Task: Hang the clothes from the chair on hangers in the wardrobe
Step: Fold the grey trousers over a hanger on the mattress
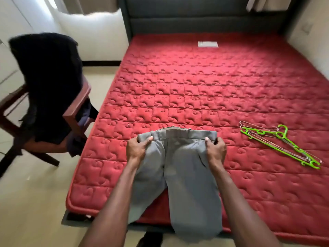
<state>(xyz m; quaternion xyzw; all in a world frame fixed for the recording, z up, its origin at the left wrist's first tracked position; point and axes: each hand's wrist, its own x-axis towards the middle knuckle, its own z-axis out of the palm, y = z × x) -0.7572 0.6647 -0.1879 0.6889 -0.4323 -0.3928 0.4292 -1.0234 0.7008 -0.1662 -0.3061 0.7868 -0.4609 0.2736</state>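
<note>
Both hands grip the waistband of the grey trousers (176,168). The left hand (138,147) pinches the waistband's 9 o'clock corner, thumb on top and fingers curled underneath. The right hand (214,148) pinches the 3 o'clock corner in the same way. The waistband is stretched level between them, above the near part of the mattress (195,82).

The two trouser legs hang toward 6 o'clock. They cross the near mattress edge and drop past it toward the floor (35,202).

The mattress is red and quilted. Its surface from the waistband toward 12 o'clock is open up to the dark headboard (204,15), apart from a small white label (208,44) near the headboard.

The hangers (279,143) lie on the mattress at 3 o'clock from the right hand, well apart from it. The pile holds thin wire hangers and one green plastic hanger (284,147), overlapping, hooks toward 12 o'clock.

The chair (76,106) stands on the floor at 10 o'clock from the left hand, just beside the mattress's left edge. Dark clothes (48,68) are draped over its back and seat, and one piece hangs over the seat's front edge. Open floor lies at 7 o'clock, between the chair and the near mattress corner.
</note>
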